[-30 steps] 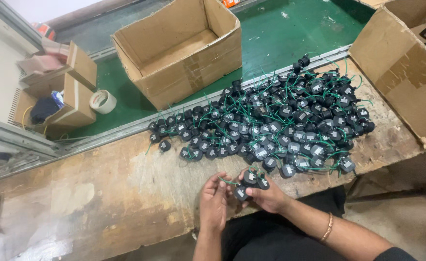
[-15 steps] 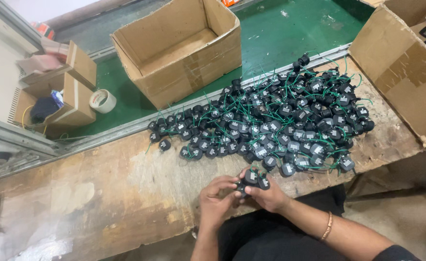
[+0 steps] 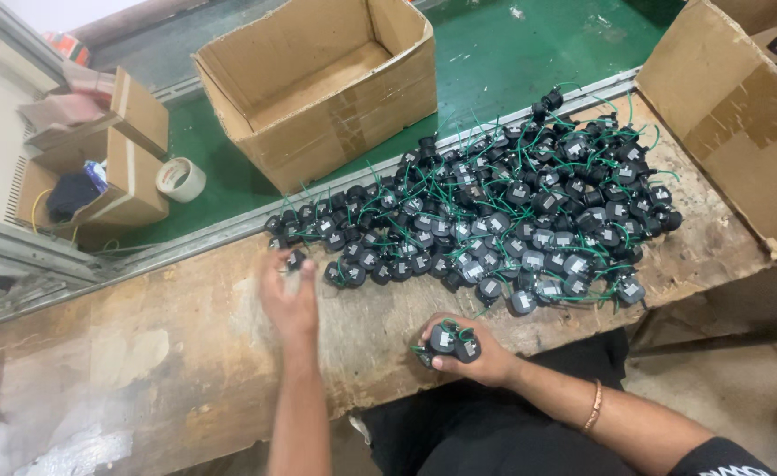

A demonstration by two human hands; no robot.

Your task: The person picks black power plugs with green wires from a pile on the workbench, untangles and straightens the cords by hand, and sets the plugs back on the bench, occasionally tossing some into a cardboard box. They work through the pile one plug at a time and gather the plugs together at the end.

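Centrally, an open brown cardboard box (image 3: 318, 84) is set on the green floor, a second (image 3: 741, 115) at right, two smaller ones (image 3: 119, 167) at left. Two black parts (image 3: 452, 342) are clasped in the right hand (image 3: 472, 353); one part (image 3: 295, 260) from the pile (image 3: 494, 220) is pinched by the left hand (image 3: 290, 295).

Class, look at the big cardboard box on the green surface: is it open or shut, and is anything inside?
Open. The cardboard box has its flaps up, and the part of its floor in view is bare brown cardboard.

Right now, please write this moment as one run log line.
left hand: reaching pile's edge | right hand: holds black parts | pile: on workbench
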